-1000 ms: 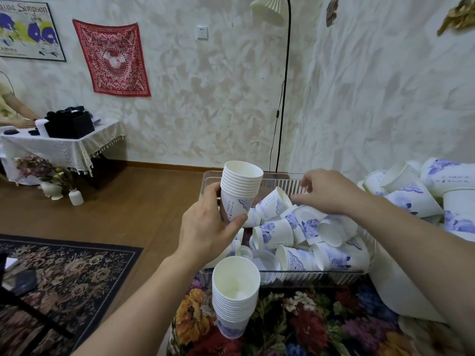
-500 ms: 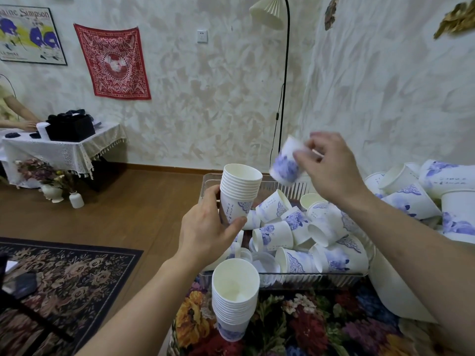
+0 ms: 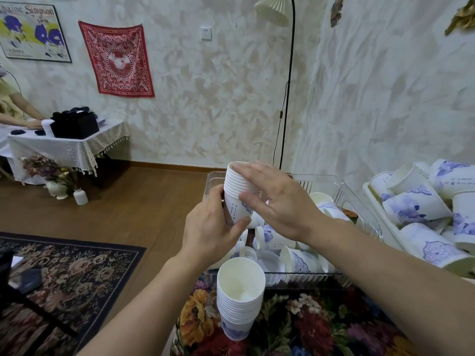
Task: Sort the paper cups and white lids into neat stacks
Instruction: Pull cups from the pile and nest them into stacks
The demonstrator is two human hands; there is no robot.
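Taking the clear tray (image 3: 341,187) as the landmark: far to its left a patterned rug (image 3: 64,268) covers part of the wooden floor (image 3: 144,201), and beyond it a cloth-draped side table (image 3: 72,147) holds a black box (image 3: 75,124), under a poster (image 3: 33,32) and a red wall hanging (image 3: 117,59). At the tray's left edge the left hand (image 3: 208,232) grips a held stack of cups (image 3: 236,194) from below, thumb and fingers curled round its base. The right hand (image 3: 277,201) lies over the stack's top and near side, fingers spread and fairly straight; the stack's rim is mostly hidden beneath it. In front of the tray a second stack (image 3: 240,296) stands on the floral tablecloth (image 3: 308,327). Loose cups (image 3: 295,259) and white lids (image 3: 267,260) lie jumbled in the tray, partly hidden by the arms. Behind it rises a floor lamp (image 3: 288,80). To its right, more cups (image 3: 421,204) are piled, cut off by the frame.
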